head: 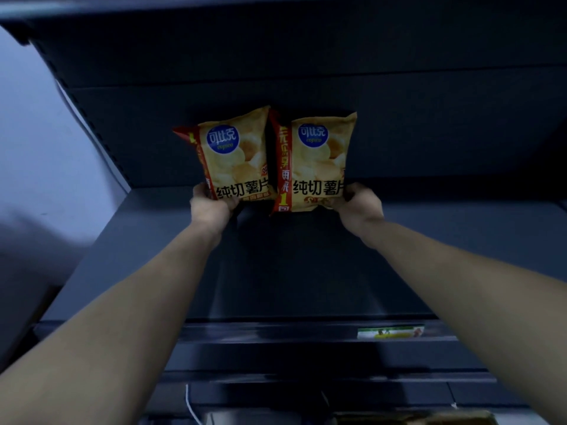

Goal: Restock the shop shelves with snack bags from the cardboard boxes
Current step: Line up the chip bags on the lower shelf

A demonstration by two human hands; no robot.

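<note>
Barely begun, judging by the dark shelf (306, 265): bare but for two yellow crisp bags, upright, side by side and touching, at the far middle. Plenty of room to fill on the left and right. At the near bottom edge, possibly a cardboard box (414, 420), too dim to tell its contents. Left bag (236, 157) pinched at its lower left corner by the curled left hand (211, 207). Right bag (316, 161) gripped likewise at its lower right corner by the right hand (362, 207). Unclear whether set down yet.
</note>
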